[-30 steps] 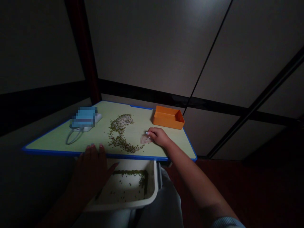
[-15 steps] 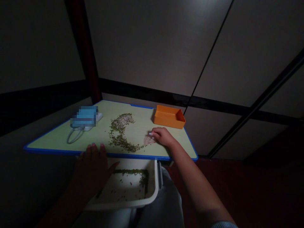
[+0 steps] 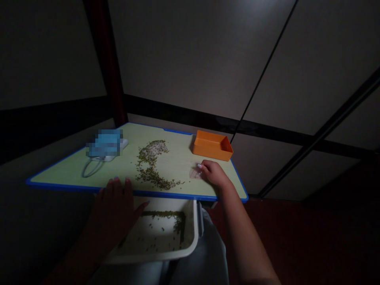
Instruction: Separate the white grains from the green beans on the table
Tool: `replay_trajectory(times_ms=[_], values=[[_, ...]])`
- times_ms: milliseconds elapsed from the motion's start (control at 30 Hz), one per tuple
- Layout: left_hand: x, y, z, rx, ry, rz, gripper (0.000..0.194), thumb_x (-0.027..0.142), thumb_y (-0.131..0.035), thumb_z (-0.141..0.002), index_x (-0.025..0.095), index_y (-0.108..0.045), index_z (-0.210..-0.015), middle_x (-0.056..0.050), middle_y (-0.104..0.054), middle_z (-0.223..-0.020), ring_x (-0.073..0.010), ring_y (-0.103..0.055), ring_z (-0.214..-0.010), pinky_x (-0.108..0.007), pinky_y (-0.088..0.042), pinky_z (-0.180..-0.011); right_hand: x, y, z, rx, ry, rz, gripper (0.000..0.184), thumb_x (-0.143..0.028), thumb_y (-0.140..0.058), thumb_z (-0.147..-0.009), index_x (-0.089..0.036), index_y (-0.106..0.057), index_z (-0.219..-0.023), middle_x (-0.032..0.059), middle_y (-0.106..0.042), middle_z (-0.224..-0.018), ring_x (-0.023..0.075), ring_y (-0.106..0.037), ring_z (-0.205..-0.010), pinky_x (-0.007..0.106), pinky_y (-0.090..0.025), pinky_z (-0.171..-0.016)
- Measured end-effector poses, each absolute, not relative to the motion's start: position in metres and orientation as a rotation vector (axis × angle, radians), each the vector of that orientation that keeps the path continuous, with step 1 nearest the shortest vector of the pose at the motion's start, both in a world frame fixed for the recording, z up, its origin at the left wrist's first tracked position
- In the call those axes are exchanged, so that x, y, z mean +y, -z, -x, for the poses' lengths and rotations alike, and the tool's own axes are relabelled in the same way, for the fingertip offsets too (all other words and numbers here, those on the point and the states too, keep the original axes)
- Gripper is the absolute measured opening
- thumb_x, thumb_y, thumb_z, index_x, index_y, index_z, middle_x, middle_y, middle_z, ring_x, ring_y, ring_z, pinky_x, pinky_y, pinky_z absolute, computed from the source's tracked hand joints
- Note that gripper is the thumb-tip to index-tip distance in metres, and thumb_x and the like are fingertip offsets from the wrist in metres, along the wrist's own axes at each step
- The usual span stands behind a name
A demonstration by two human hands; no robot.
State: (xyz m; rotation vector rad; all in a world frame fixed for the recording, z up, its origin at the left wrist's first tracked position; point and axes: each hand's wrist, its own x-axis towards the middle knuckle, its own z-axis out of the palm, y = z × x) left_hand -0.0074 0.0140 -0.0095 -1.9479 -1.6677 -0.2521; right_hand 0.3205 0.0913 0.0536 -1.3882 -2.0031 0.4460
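Small greenish grains with a whitish patch among them form a curved pile on the pale table top. To the right of the pile, my right hand is closed on a thin see-through flat piece, its lower edge near the surface. What kind of piece it is I cannot make out. My left hand lies with fingers stretched over the table's blue front edge, thumb apart, holding nothing. Below that edge is a white bin, with green grains along its inner wall and scattered on its bottom; my left arm hides part of it.
An orange open box stands at the back right of the table. On the left sits a blurred-out blue object on a white base, with a looped grey cord in front. A wall of panels rises behind.
My right hand has moved a little to the right with the see-through piece, away from the pile's lower end. My left hand stays at the edge.
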Motion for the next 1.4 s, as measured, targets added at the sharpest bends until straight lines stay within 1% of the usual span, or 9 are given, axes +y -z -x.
replay_trajectory(times_ms=[167, 267, 433, 533, 833, 967, 1133, 1267, 1400], values=[[0.014, 0.012, 0.009, -1.661, 0.310, 1.953, 0.090, 0.065, -0.028, -0.087, -0.008, -0.046, -0.137, -0.041, -0.053, -0.137, -0.0484, -0.055, -0.128, -0.057, -0.046, -0.103, 0.073, -0.054, -0.306, -2.145, -0.111, 1.598, 0.022, -0.026, -0.053, -0.098, -0.018, -0.064, -0.079, 0.0061, -0.066, -0.077, 0.0179, -0.053, -0.073, 0.028, -0.032, -0.069], [0.015, 0.014, 0.009, -1.666, 0.356, 1.959, 0.090, 0.063, -0.026, -0.088, -0.009, -0.043, -0.139, -0.042, -0.051, -0.138, -0.0496, -0.054, -0.129, -0.059, -0.046, -0.103, 0.063, -0.054, -0.297, -2.165, -0.064, 1.617, 0.023, -0.026, -0.054, -0.099, -0.018, -0.066, -0.081, 0.0067, -0.069, -0.080, 0.0180, -0.056, -0.075, 0.028, -0.033, -0.072], [0.015, 0.015, 0.009, -1.639, 0.392, 1.985, 0.089, 0.061, -0.030, -0.087, -0.011, -0.044, -0.137, -0.044, -0.051, -0.136, -0.0521, -0.053, -0.129, -0.061, -0.044, -0.104, 0.055, -0.051, -0.294, -2.152, -0.170, 1.526, 0.026, -0.027, -0.056, -0.098, -0.019, -0.065, -0.074, 0.0047, -0.069, -0.075, 0.0173, -0.058, -0.074, 0.026, -0.035, -0.071], [0.015, 0.014, 0.009, -1.631, 0.393, 1.984, 0.089, 0.061, -0.032, -0.087, -0.012, -0.044, -0.137, -0.044, -0.051, -0.136, -0.0526, -0.053, -0.130, -0.061, -0.044, -0.105, 0.054, -0.049, -0.293, -2.098, -0.253, 1.517, 0.027, -0.028, -0.058, -0.096, -0.019, -0.064, -0.071, 0.0035, -0.067, -0.071, 0.0162, -0.057, -0.070, 0.025, -0.034, -0.067], [0.015, 0.012, 0.009, -1.669, 0.331, 1.991, 0.090, 0.063, -0.030, -0.087, -0.010, -0.042, -0.138, -0.043, -0.049, -0.138, -0.0514, -0.052, -0.130, -0.060, -0.045, -0.103, 0.051, -0.042, -0.295, -1.977, -0.548, 1.408, 0.028, -0.032, -0.060, -0.093, -0.019, -0.058, -0.069, -0.0032, -0.055, -0.062, 0.0123, -0.049, -0.061, 0.022, -0.029, -0.059], [0.015, 0.014, 0.010, -1.651, 0.318, 1.958, 0.091, 0.064, -0.030, -0.087, -0.010, -0.041, -0.139, -0.041, -0.052, -0.137, -0.0500, -0.053, -0.129, -0.059, -0.044, -0.105, 0.050, -0.041, -0.296, -1.978, -0.580, 1.424, 0.029, -0.031, -0.060, -0.092, -0.020, -0.054, -0.066, -0.0036, -0.052, -0.061, 0.0120, -0.046, -0.060, 0.023, -0.027, -0.058], [0.016, 0.015, 0.011, -1.626, 0.341, 1.977, 0.091, 0.064, -0.031, -0.087, -0.011, -0.041, -0.138, -0.043, -0.052, -0.136, -0.0518, -0.053, -0.129, -0.060, -0.044, -0.104, 0.049, -0.041, -0.295, -1.970, -0.573, 1.444, 0.032, -0.032, -0.059, -0.092, -0.021, -0.052, -0.063, -0.0040, -0.049, -0.059, 0.0119, -0.044, -0.058, 0.023, -0.027, -0.058], [0.014, 0.013, 0.011, -1.628, 0.341, 1.989, 0.092, 0.064, -0.031, -0.087, -0.011, -0.041, -0.138, -0.043, -0.051, -0.136, -0.0523, -0.052, -0.130, -0.060, -0.045, -0.104, 0.050, -0.037, -0.296, -1.919, -0.615, 1.400, 0.033, -0.037, -0.057, -0.093, -0.021, -0.052, -0.064, -0.0037, -0.050, -0.059, 0.0124, -0.045, -0.059, 0.023, -0.028, -0.057], [0.012, 0.011, 0.009, -1.645, 0.350, 1.973, 0.088, 0.063, -0.030, -0.087, -0.008, -0.042, -0.139, -0.040, -0.053, -0.137, -0.0491, -0.052, -0.131, -0.059, -0.045, -0.105, 0.051, -0.037, -0.297, -1.769, -0.531, 1.503, 0.031, -0.036, -0.053, -0.095, -0.021, -0.052, -0.067, -0.0024, -0.054, -0.061, 0.0135, -0.048, -0.060, 0.024, -0.029, -0.057]])
